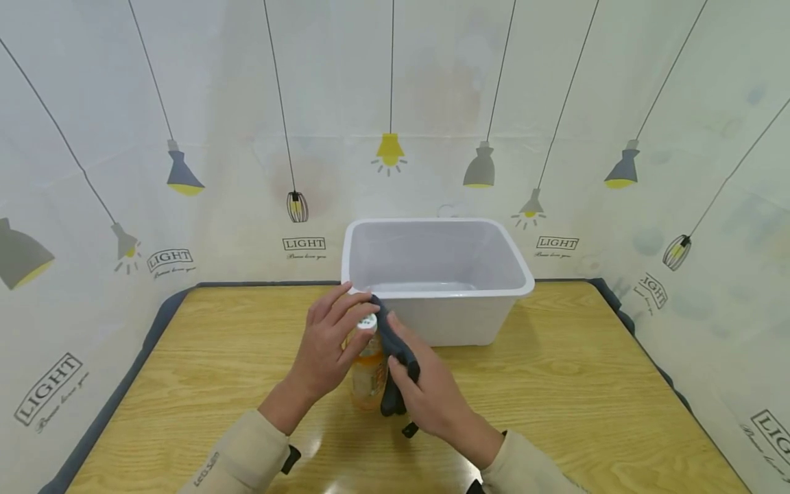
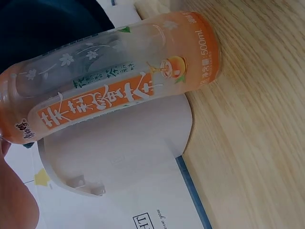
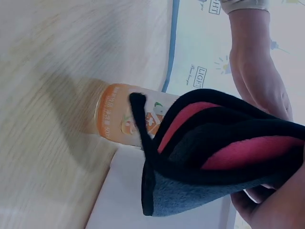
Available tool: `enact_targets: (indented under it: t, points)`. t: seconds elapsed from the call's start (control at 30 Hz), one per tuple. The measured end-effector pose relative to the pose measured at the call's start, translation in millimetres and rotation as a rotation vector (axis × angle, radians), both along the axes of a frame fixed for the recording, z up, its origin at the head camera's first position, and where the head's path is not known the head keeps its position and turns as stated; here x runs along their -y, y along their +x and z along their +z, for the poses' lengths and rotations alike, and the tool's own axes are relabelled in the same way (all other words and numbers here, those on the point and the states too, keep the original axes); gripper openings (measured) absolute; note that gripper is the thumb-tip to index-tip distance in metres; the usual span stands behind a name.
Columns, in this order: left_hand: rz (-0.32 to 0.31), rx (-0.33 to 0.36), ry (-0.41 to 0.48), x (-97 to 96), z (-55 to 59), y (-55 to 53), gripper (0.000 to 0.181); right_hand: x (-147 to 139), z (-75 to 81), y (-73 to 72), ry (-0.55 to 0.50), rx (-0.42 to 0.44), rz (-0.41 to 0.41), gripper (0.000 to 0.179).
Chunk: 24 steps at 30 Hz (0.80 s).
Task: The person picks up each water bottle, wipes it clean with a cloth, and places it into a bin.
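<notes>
Wiping looks underway, by my read: left hand [image 1: 327,343] grips the bottle [image 1: 368,370] near its top, fingers curled around the neck by the white cap [image 1: 367,322]. Bottle stands upright on the tabletop [image 1: 555,384], base down and cap up, so its long axis runs vertical. It sits around the middle of the tabletop, just in front of the near left corner of the white bin [image 1: 435,274], which stands against the far edge.

Right hand [image 1: 432,398] holds a folded dark cloth [image 1: 391,357], fingers closed on it, pressing it against the bottle's right side from cap level down the body. Right wrist view shows the cloth [image 3: 214,152] grey outside with red inner folds, and the bottle's orange base [image 3: 112,114] on the wood.

Status, as a judgement: cloth is on the bottle, so wiping seems partway; how much of the surface is covered cannot be told. Bin looks empty inside; bottle not in it.
</notes>
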<state>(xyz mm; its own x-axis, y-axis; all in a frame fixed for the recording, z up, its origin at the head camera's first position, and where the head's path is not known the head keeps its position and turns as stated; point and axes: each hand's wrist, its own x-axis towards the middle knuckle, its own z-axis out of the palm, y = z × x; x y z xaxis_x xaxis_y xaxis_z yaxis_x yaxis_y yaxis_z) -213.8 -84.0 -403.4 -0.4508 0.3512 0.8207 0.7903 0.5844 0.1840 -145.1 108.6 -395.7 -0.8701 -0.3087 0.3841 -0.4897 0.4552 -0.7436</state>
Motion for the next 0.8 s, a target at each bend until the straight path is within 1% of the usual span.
enact_targets:
  t: [0.17,0.23,0.3,0.37,0.47,0.53,0.67,0.8]
  points:
    - [0.001,0.012,-0.003,-0.1,-0.8,0.5,0.046,1,-3.9,-2.0,0.227,-0.195,-0.024,0.061]
    - [0.001,0.011,-0.002,-0.1,-0.8,0.3,0.046,1,-5.8,-2.7,0.311,-0.251,-0.044,0.065]
    - [0.001,0.009,-0.001,0.0,-0.8,0.0,0.046,1,-6.8,-3.4,0.381,-0.285,-0.060,0.069]
    - [-0.001,0.004,0.002,-0.2,-0.9,-0.5,0.046,1,-7.0,-3.4,0.433,-0.298,-0.074,0.071]
    - [-0.005,0.003,0.004,-0.6,-0.8,-1.1,0.046,0,-6.6,-3.5,0.486,-0.307,-0.086,0.072]
    - [-0.006,0.001,0.007,-0.7,-0.9,-1.4,0.046,0,-6.7,-3.4,0.502,-0.315,-0.088,0.072]
    - [-0.007,-0.011,0.014,-0.8,-1.2,-1.4,0.046,-1,-8.5,-3.0,0.509,-0.342,-0.088,0.070]
    - [-0.010,-0.015,0.016,-1.1,-1.1,-1.3,0.045,-2,-11.9,-1.6,0.507,-0.360,-0.118,0.068]
